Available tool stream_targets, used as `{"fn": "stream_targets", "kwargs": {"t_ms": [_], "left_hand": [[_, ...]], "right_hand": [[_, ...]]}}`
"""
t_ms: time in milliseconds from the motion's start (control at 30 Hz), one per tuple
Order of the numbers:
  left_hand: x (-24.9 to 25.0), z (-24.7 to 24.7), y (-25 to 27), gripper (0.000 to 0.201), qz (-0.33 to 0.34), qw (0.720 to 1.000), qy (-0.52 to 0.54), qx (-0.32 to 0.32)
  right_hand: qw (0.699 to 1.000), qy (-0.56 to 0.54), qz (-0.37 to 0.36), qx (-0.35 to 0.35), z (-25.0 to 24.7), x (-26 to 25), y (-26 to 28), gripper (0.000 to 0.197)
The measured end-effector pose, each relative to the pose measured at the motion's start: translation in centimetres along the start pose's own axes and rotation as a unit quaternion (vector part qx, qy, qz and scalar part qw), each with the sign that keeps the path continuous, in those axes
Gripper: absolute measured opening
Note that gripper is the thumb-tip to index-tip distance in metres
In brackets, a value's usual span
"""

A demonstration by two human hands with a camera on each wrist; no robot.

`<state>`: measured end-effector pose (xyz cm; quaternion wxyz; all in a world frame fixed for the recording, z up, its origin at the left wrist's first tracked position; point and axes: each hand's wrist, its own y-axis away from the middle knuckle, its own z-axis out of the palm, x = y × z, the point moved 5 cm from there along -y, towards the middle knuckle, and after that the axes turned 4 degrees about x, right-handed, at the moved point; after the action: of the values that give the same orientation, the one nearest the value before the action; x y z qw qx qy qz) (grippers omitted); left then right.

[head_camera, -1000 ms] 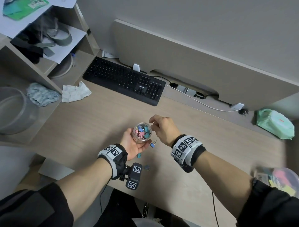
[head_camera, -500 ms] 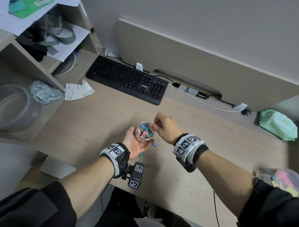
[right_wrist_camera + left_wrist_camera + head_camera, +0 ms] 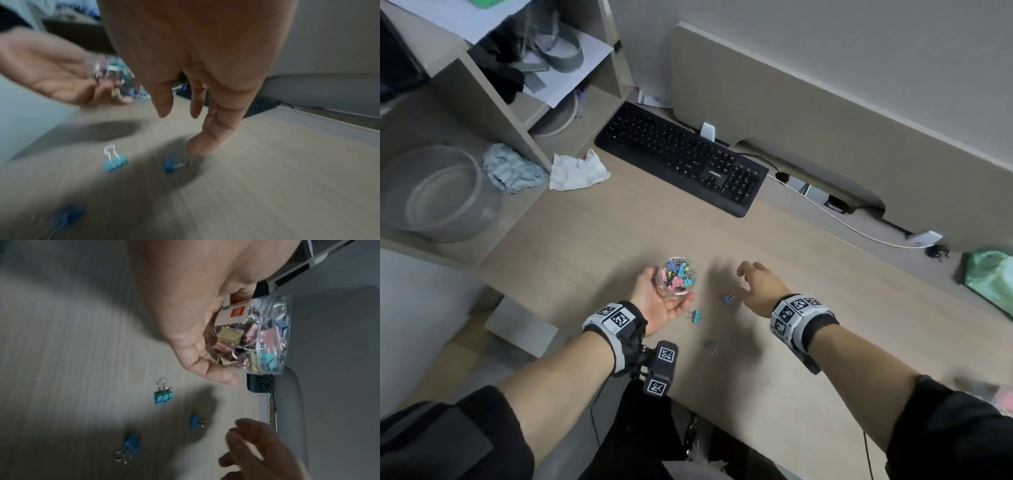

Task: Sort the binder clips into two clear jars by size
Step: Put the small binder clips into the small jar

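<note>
My left hand [image 3: 654,301] lies palm up and grips a small clear jar [image 3: 676,278] [image 3: 261,335] full of pastel binder clips. Three blue clips lie loose on the desk: a light blue one [image 3: 697,317] [image 3: 163,397] [image 3: 115,163] just below the jar, a small blue one [image 3: 728,298] [image 3: 194,421] [image 3: 170,164] beside my right hand, and a darker one [image 3: 711,345] [image 3: 131,445] nearer the desk's front edge. My right hand [image 3: 758,284] [image 3: 197,91] hovers above the desk with fingers hanging straight and nothing in them, its fingertip [image 3: 200,144] just over the small blue clip.
A black keyboard [image 3: 681,157] lies at the back of the desk [image 3: 825,274], with a crumpled white tissue [image 3: 577,171] to its left. A shelf unit with a large clear tub [image 3: 438,195] stands at left. A green packet [image 3: 989,274] sits at the far right.
My right hand has left the jar's mouth and moved right and down, fingers spread and empty. The jar stays in my left hand. The camera has shifted, showing more of the desk.
</note>
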<state>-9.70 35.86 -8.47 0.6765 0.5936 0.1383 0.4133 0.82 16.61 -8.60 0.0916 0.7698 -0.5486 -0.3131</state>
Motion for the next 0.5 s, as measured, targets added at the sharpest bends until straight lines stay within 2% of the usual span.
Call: {"fn": "stream_targets", "kwargs": {"t_ms": [67,200,367,500], "left_hand": [[-0.1,-1.1,0.0,0.059,0.0,1.0,0.008,0.008],[-0.6,-3.0,0.1,0.058,0.001,0.999,0.02,0.031],[-1.6,-4.1,0.1,0.06,0.001,0.998,0.038,0.041],[-2.5,-4.0,0.5,0.055,0.007,0.998,0.045,0.035]], "right_hand": [[0.999,0.012,0.011,-0.043,2.2,0.3,0.0,0.044],[0.996,0.036,-0.027,-0.072,5.0,-0.7,0.1,0.058],[0.987,0.056,-0.104,-0.108,8.0,-2.9,1.5,0.074],[0.971,0.13,-0.164,-0.117,9.4,-3.2,3.1,0.095]]}}
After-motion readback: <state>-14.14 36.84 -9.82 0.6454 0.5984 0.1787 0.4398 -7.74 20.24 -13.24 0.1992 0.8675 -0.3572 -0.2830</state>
